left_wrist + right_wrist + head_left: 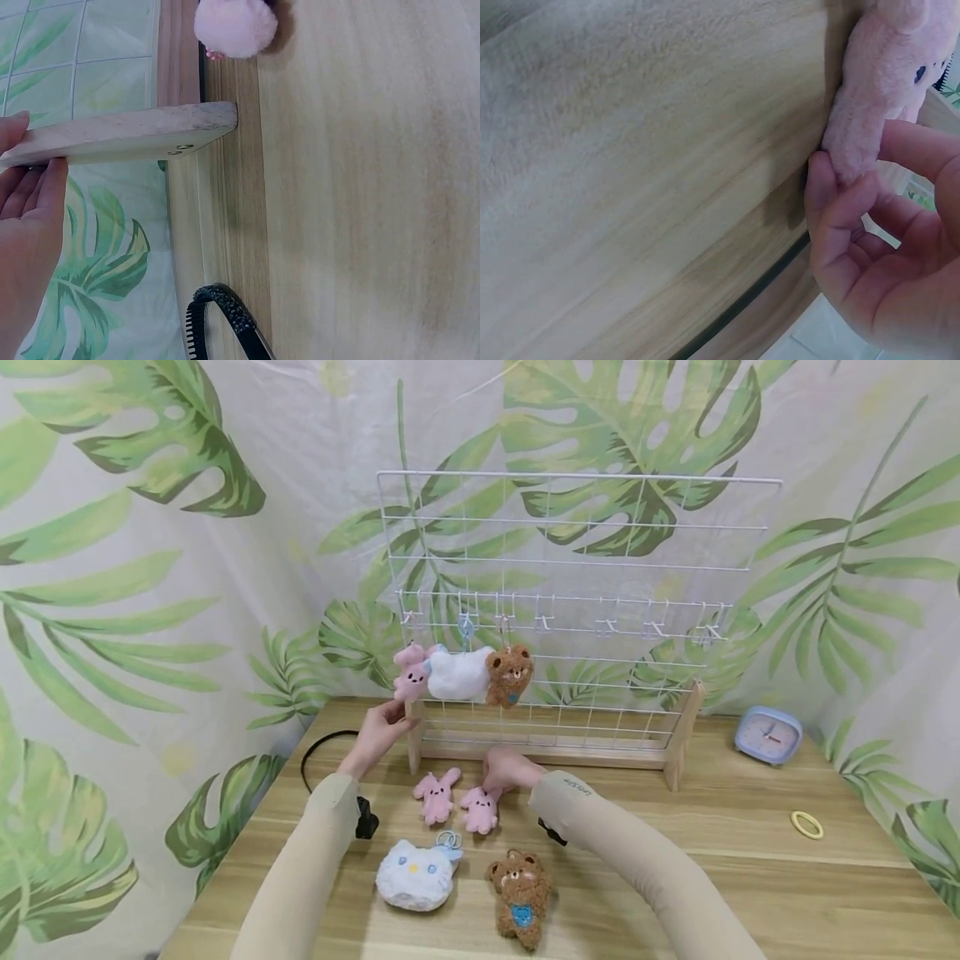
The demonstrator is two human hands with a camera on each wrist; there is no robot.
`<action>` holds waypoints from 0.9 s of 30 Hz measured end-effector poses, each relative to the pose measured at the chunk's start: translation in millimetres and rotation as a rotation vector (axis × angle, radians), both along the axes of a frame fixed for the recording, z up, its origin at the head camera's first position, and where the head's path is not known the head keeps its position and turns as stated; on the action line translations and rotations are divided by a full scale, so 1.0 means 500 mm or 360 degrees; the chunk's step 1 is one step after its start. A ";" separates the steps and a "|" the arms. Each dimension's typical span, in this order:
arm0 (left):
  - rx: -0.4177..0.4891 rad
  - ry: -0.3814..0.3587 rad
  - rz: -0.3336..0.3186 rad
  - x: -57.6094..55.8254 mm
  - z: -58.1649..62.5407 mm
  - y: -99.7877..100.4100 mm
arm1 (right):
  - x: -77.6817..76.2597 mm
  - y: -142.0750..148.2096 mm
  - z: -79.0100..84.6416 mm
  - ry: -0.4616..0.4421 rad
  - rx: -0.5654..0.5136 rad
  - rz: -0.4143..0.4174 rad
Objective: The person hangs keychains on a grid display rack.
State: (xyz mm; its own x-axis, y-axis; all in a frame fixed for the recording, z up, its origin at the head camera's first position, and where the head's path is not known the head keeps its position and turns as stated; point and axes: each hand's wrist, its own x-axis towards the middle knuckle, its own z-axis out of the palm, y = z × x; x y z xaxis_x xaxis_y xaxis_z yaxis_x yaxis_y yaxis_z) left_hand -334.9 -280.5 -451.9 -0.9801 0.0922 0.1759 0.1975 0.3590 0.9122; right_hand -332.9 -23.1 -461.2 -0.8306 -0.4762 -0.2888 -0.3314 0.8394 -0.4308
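My left hand grips the wooden end post of a white wire grid rack, thumb on one side and fingers on the other. With its fingertips my right hand pinches an ear of a pink rabbit plush lying on the table; the right wrist view shows the ear between thumb and fingers. Another pink rabbit plush lies just left of it. Nearer to me are a white cat plush with a blue bow and rings, and a brown bear plush.
From the rack's left hooks hang a pink rabbit plush, a white plush and a brown bear plush. Several bare hooks continue rightward. A blue clock and yellow ring are at right; a black cable curves at left.
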 end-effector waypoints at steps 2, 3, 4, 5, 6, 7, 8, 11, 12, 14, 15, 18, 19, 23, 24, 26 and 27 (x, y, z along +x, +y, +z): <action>-0.0003 0.0003 -0.0006 -0.001 0.001 -0.001 | -0.002 -0.003 -0.001 -0.0012 0.0021 -0.0006; 0.0007 0.0000 -0.0006 -0.002 0.001 -0.001 | -0.002 -0.004 -0.001 -0.0013 0.0036 -0.0011; 0.0015 -0.0001 -0.0002 -0.003 0.001 -0.002 | -0.002 -0.004 0.000 -0.0008 0.0060 -0.0008; 0.0021 0.0001 0.0000 -0.004 0.000 -0.002 | -0.002 -0.005 0.000 0.0009 0.0085 0.0000; 0.0023 0.0005 0.0000 -0.004 0.000 -0.002 | -0.002 -0.005 0.001 0.0019 0.0108 0.0016; 0.0021 0.0009 -0.0001 -0.005 -0.001 -0.002 | -0.001 -0.004 0.003 0.0030 0.0121 0.0030; 0.0022 0.0008 0.0002 -0.005 -0.001 -0.002 | 0.000 -0.003 0.005 0.0041 0.0143 0.0056; 0.0024 -0.0006 0.0008 -0.002 -0.001 -0.002 | 0.004 0.003 0.013 0.0048 0.0146 0.0122; 0.0032 -0.0012 0.0010 -0.002 0.000 -0.001 | 0.006 0.006 0.017 0.0033 0.0128 0.0137; 0.0048 -0.0024 0.0013 -0.001 0.001 0.000 | 0.008 0.015 0.025 0.0020 0.0064 0.0147; 0.0055 -0.0027 0.0007 -0.001 0.002 0.001 | 0.009 0.019 0.029 0.0013 0.0008 0.0143; 0.0078 -0.0037 0.0005 -0.002 0.004 0.001 | 0.010 0.035 0.037 0.0034 -0.0146 0.0142; 0.0080 -0.0040 0.0004 -0.002 0.004 0.001 | 0.010 0.040 0.038 0.0050 -0.0200 0.0143; 0.0099 -0.0043 0.0004 -0.001 0.007 0.003 | 0.008 0.059 0.041 0.0086 -0.0340 0.0128; 0.0106 -0.0042 0.0001 0.000 0.006 0.003 | 0.007 0.063 0.041 0.0090 -0.0366 0.0125; 0.0112 -0.0045 -0.0002 0.000 0.006 0.004 | 0.006 0.072 0.043 0.0087 -0.0411 0.0118; 0.0113 -0.0051 0.0000 0.000 0.005 0.004 | 0.006 0.076 0.045 0.0088 -0.0430 0.0115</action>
